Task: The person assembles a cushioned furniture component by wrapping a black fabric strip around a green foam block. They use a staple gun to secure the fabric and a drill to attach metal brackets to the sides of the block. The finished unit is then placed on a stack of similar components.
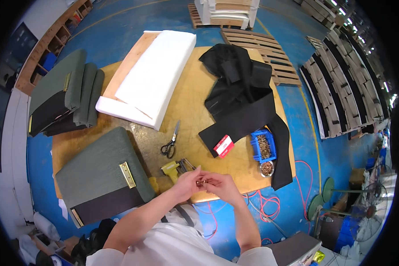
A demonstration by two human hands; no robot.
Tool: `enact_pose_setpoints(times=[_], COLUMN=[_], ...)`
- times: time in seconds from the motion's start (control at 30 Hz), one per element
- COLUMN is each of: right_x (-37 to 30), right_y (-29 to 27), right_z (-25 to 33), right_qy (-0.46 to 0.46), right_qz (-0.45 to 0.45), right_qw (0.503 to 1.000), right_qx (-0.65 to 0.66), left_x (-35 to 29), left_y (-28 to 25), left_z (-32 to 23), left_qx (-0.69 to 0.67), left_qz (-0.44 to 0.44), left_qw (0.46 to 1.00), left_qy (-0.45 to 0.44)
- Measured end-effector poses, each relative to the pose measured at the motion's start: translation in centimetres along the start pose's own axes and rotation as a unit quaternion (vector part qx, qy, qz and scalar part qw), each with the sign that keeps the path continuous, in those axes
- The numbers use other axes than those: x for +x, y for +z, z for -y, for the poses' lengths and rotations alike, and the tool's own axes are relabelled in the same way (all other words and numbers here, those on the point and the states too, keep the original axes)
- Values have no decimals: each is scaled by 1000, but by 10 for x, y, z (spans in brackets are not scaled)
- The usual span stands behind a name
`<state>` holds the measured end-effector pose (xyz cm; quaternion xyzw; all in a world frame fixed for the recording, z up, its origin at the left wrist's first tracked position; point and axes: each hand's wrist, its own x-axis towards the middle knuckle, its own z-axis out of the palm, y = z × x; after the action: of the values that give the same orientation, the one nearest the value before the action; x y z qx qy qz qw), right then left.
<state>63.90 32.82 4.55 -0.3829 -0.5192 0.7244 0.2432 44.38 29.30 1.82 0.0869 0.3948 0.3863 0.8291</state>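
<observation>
My left hand [186,185] and my right hand [220,184] meet at the table's near edge, fingers curled in. Between their fingertips are small brass-coloured fasteners [201,182]; their exact kind is too small to tell. Just beyond my left hand lies a yellow-green power tool [170,170], with some dark metal hand tools [185,166] beside it. To its left rests a green upholstered panel [99,166] with a black lower part and a brass hinge plate [127,174]. Black-handled scissors [170,142] lie farther back.
On the wooden table [190,106] lie a white-wrapped padded board [150,75], black fabric [239,106] and a red-and-white box [224,146]. A blue bin [264,146] and a round dish [266,169] hold small fasteners. Green panels [64,88] are stacked left; red hoses [266,204] cross the floor.
</observation>
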Motion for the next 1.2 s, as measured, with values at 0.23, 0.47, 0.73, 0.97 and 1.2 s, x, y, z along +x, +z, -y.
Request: enact_pose_setpoints(times=[0.23, 0.47, 0.73, 0.97, 1.2], right_x=[-4, -16, -58, -22, 52], right_y=[11, 3, -212, -185, -18], right_z=[-20, -31, -149, -181, -211], right_qy=[-11, -8, 73, 189, 92], right_qz=[-82, -138, -498, -336, -102], right_qw=[996, 990, 862, 907, 863], right_qx=[16, 37, -50, -172, -487], left_x=[-8, -24, -67, -133, -180], left_y=[-24, -23, -96, -150, -173], left_z=[15, 3, 8, 23, 42], left_qx=[-66, -55, 153, 119, 100], left_qz=[24, 32, -90, -224, -300], left_qw=[997, 998, 984, 967, 948], left_qy=[12, 15, -27, 15, 45])
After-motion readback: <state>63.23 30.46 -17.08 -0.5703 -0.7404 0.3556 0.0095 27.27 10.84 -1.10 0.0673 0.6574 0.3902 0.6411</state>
